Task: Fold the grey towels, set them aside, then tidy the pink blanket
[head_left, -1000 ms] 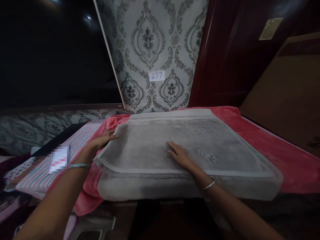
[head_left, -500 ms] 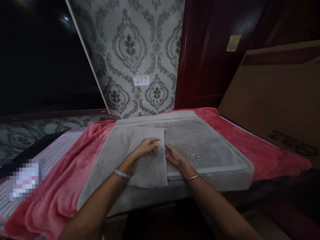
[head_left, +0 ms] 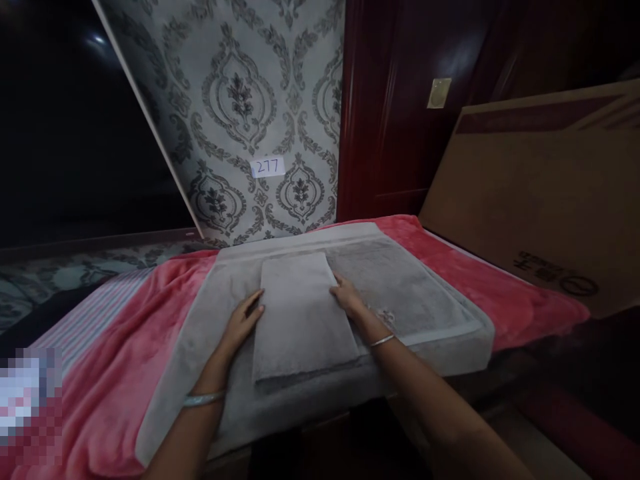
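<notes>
A light grey folded cloth (head_left: pixel 303 317) lies as a flat rectangle on a larger grey plush cover (head_left: pixel 215 347). At its left edge is my left hand (head_left: pixel 243 323), open, with thumb and fingers apart and the fingertips touching the side. My right hand (head_left: pixel 349 297) is closed on the opposite edge, its thumb over the top and some fingers hidden. Beside the right wrist, part of an embroidered flower (head_left: pixel 386 317) shows on the cover.
A pink plush blanket (head_left: pixel 150 333) spreads under the cover, with striped fabric (head_left: pixel 97 317) farther left. A large cardboard box (head_left: pixel 540 200) leans at the right. A dark screen (head_left: pixel 75 133) stands at the left, before patterned wallpaper (head_left: pixel 240 100).
My left hand has moved left from the top of the folded cloth to its left edge. The cloth now shows as a wider, flat rectangle. My right hand stays by its right edge.
</notes>
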The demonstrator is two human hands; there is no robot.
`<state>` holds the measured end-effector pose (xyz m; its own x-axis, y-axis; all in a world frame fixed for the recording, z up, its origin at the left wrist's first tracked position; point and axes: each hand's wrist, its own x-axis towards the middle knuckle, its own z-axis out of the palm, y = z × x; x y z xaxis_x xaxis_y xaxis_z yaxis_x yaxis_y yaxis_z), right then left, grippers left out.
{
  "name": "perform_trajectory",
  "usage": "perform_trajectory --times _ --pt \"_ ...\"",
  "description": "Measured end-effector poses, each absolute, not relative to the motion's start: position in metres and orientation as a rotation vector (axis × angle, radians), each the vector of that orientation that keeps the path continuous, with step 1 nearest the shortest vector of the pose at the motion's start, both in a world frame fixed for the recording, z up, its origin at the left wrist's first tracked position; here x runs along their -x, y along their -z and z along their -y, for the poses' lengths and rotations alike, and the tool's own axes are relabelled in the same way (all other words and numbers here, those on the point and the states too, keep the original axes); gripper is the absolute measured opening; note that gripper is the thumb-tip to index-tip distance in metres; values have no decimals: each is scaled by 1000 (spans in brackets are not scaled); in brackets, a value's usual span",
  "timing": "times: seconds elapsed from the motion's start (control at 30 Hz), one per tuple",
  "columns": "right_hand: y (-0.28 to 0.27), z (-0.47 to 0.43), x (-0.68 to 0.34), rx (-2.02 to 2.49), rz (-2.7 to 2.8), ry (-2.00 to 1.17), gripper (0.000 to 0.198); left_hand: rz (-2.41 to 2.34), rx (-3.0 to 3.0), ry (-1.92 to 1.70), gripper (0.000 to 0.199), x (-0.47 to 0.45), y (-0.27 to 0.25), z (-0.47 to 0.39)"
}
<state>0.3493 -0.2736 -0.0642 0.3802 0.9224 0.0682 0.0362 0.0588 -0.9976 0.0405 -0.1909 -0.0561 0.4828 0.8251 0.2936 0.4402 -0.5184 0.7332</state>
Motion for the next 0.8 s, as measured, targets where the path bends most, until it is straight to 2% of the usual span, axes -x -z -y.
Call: perform_trajectory --times 0.13,0.43,0.63,0.8 --pt "79 280 -361 1417 940 -864 67 -1035 -2369 -803 63 -44 60 189" --pt "85 271 -357 1414 916 -813 57 -1038 -2438 -830 60 -40 71 182" --pt "78 269 -379 1452 875 -704 62 -1015 -2504 -757 58 -39 70 182" --pt "78 275 -390 1528 894 -678 58 -999 -2591 -703 56 -40 70 182"
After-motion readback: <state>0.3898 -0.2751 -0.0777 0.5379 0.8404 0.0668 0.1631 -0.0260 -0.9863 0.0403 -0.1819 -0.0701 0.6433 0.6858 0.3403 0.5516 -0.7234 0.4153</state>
